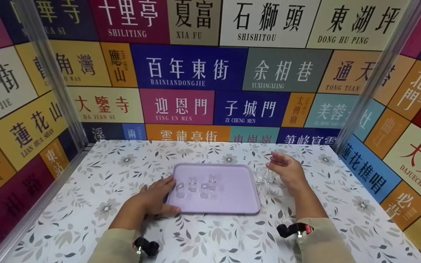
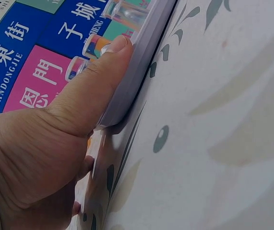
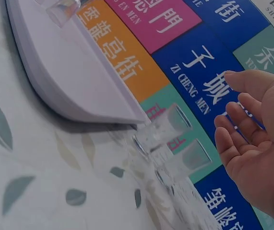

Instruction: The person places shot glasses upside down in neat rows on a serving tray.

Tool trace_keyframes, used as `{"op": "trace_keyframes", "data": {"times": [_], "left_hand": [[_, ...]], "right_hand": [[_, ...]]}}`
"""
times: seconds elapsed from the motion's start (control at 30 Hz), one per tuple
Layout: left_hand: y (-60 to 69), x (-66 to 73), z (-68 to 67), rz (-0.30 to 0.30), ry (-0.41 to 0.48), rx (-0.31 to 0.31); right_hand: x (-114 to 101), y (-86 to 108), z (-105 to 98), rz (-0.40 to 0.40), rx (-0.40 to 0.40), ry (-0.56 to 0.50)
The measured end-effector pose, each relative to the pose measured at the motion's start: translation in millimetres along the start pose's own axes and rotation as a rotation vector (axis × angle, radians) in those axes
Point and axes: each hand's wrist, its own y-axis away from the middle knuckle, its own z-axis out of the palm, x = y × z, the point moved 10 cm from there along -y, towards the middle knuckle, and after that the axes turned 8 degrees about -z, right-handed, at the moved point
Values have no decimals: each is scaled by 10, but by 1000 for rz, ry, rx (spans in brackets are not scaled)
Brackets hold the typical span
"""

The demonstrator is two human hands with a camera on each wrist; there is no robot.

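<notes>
A lilac tray (image 1: 232,199) lies on the table, with several small clear glasses (image 1: 192,185) standing on its left half. My left hand (image 1: 155,197) rests against the tray's left edge, fingers spread, the thumb by the near corner. In the left wrist view the thumb (image 2: 96,86) lies straight along the tray rim (image 2: 127,103). Two more clear glasses (image 3: 163,129) stand on the table just off the tray's right side. My right hand (image 1: 287,170) hovers beside and above them. Its fingers are loosely bent and hold nothing, apart from the glasses in the right wrist view.
A white cloth with grey leaves and flowers covers the table (image 1: 210,241). Panels with coloured place-name signs (image 1: 190,69) stand behind and on both sides, with clear posts at the corners. Small black devices (image 1: 148,246) show at both sleeve cuffs.
</notes>
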Motion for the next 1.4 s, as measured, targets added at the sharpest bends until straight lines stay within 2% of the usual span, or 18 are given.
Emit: {"op": "trace_keyframes", "data": {"times": [0.17, 0.3, 0.6, 0.9, 1.07, 1.3, 1.4], "left_hand": [[-18, -10, 10, -2, 0, 1], [-34, -9, 17, -10, 9, -1], [-8, 21, 6, 9, -8, 8], [-11, 15, 7, 4, -10, 3], [-15, 15, 3, 10, -12, 8], [-4, 14, 0, 14, -10, 13], [7, 16, -7, 19, -10, 15]], "right_hand": [[74, -2, -141, 6, 16, 35], [146, -6, -177, 24, 0, 62], [404, -4, -62, 126, -66, 71], [605, 48, 57, 158, -130, 110], [619, 68, 54, 149, -123, 218], [627, 73, 66, 115, -120, 271], [614, 56, 68, 89, -130, 326]]}}
